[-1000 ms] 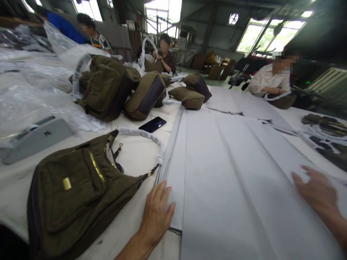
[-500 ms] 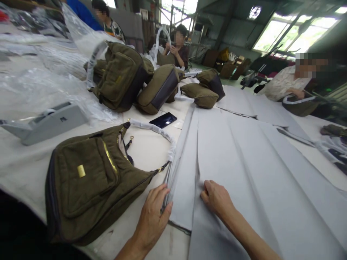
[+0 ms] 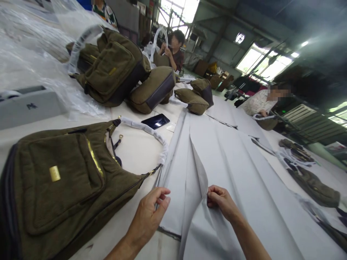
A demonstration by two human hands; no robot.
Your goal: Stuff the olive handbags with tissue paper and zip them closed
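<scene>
My right hand (image 3: 221,202) pinches the edge of a pale grey sheet (image 3: 206,227), and that edge curls up off the layers beneath it. My left hand (image 3: 151,211) is half curled with thumb and fingers apart, beside the left edge of the stacked grey sheets (image 3: 176,195). Nothing shows in its grasp. To the left lies an olive-green handbag (image 3: 65,177) with a gold plate and a gold zip. Its strap (image 3: 146,131) is wrapped in white and arcs towards the sheets.
A black phone (image 3: 155,121) lies beyond the strap. Several olive bags (image 3: 116,68) are heaped at the back, with clear plastic film (image 3: 40,79) and a grey tape dispenser (image 3: 29,108) to the left. Co-workers (image 3: 176,50) sit around the table; more bags (image 3: 313,184) lie at right.
My right hand has lifted the grey sheet's edge and drawn it slightly right. My left hand has come away from the stack's edge, its fingers curling. The view has shifted.
</scene>
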